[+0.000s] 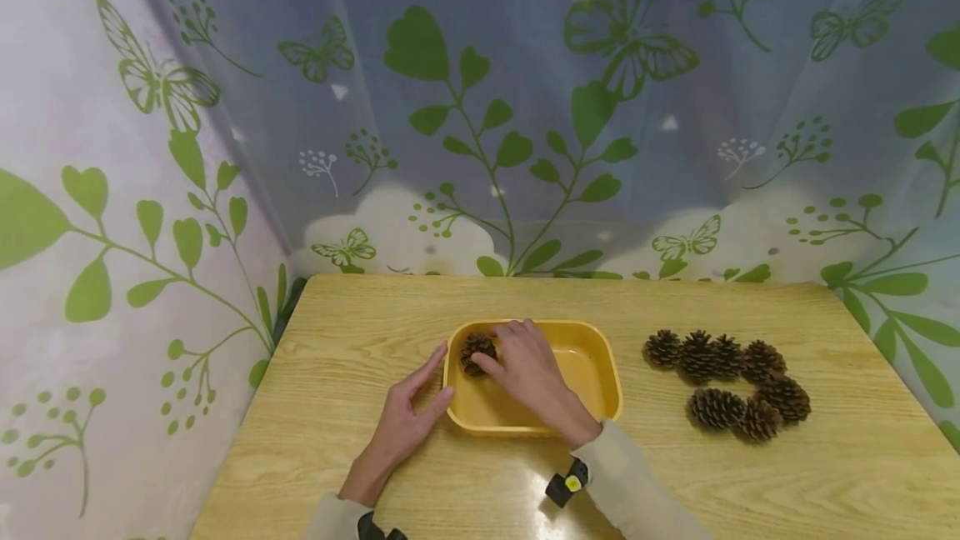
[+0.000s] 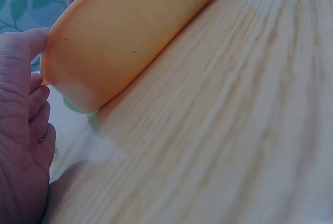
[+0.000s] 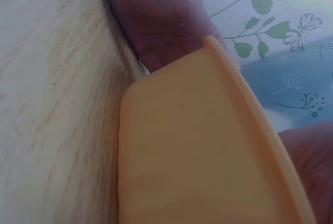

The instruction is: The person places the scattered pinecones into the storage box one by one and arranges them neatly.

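Right hand: thumb and fingers bent around one pine cone; we read it as a grip. (image 1: 528, 369)
Pine cone: inside the yellow tray (image 1: 502, 430), toward its far-left corner. (image 1: 476, 352)
Left hand: fingers extended, touching the tray's left side from outside; no wrapped grip. (image 1: 405, 419)
Loose cones: seven on the surface (image 1: 337, 365), right of the tray, bunched in a rough hook. (image 1: 697, 357)
Tray risk: could slide or tip if the right wrist, crossing the near-right corner, leans on the rim while the left touch is light.
Cone risk: rough scales could catch a finger on release and drag the cone off its spot.
Hidden: right fingertips and the cone's right side. We can't tell if it bears on the tray bottom.
Wrist views: mostly outer tray wall; no cone inside visible, right hand cut off.
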`<control>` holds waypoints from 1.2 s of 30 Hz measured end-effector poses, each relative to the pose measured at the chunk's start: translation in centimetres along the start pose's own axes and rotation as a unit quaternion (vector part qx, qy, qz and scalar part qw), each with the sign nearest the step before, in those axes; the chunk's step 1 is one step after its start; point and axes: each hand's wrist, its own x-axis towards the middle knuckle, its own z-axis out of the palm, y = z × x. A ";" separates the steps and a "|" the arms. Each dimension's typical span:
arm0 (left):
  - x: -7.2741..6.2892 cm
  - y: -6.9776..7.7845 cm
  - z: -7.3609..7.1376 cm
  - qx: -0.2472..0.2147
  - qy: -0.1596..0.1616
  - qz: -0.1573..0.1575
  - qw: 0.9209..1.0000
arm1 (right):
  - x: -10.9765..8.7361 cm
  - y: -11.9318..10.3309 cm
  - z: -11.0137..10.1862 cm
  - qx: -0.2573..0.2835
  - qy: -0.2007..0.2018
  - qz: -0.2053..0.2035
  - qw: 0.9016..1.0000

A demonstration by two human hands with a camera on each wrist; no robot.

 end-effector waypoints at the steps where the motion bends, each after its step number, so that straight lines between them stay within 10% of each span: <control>1: 0.0 0.0 0.0 0.001 0.001 -0.003 1.000 | -0.1 0.0 -0.1 0.006 -0.001 0.005 1.000; 36: -0.1 -0.1 0.1 0.005 0.011 -0.007 1.000 | -2.9 2.3 -2.9 0.067 0.062 0.013 0.996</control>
